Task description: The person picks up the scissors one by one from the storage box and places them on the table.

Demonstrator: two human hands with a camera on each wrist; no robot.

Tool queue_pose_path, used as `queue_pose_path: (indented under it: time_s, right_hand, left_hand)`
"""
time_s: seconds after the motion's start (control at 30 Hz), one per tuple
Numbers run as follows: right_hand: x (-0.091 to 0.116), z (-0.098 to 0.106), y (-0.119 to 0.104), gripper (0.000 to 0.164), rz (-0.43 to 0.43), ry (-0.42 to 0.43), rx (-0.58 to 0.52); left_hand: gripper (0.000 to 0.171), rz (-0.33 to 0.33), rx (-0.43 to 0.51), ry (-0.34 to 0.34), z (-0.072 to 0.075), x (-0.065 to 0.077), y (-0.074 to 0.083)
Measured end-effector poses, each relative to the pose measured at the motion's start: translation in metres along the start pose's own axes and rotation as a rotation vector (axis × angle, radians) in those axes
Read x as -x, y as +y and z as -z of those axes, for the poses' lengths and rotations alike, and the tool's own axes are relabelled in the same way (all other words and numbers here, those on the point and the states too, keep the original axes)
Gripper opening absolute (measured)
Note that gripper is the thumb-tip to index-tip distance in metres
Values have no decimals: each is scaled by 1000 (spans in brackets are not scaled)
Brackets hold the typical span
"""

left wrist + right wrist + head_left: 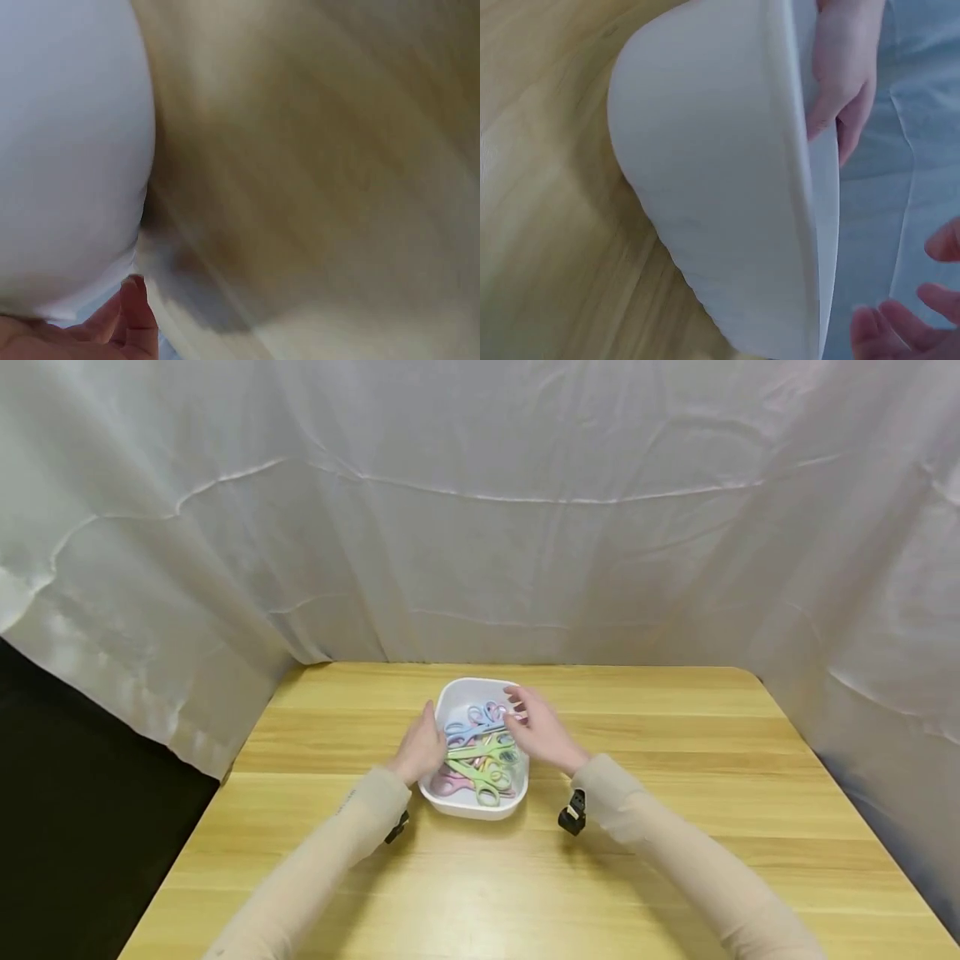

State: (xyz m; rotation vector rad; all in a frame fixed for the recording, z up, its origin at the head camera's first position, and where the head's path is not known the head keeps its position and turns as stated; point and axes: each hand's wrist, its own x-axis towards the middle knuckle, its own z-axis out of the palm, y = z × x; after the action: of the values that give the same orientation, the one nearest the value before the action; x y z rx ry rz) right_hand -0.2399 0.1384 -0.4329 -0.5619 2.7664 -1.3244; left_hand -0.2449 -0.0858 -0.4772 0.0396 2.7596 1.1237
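White tub [474,812] of scissors [480,750] partly hides the left hand [422,750], grip unclear; the loose, empty right hand [543,732] overlaps the right rim [527,781].

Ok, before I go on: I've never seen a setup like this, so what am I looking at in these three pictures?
There is no machine here: a person is working bare-handed. The widest picture comes from a camera on the head, looking forward and down; the other two come from cameras on the left and right wrists. On the wooden table stands a white tub with pastel scissors inside, and pale fabric hangs behind. The left hand holds the tub's left rim. The right hand hovers by the right rim, its fingers loosely bent and holding nothing that shows.
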Motion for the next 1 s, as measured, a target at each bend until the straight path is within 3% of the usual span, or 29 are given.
queue_pose_path:
  time_s: [0.2, 0.7, 0.83, 1.0]
  right_hand:
    - [0, -5, -6, 58, 121, -135, 147]
    - [-3, -24, -4, 58, 114, -287, 230]
    - [0, -28, 2, 62, 103, -312, 307]
    - [0, -34, 10, 62, 162, -317, 454]
  left_hand:
    - [82, -19, 18, 28, -9, 0, -3]
    - [89, -28, 8, 8, -3, 4, -2]
    - [87, -42, -6, 6, -6, 4, -2]
    - [83, -46, -16, 20, -8, 1, 0]
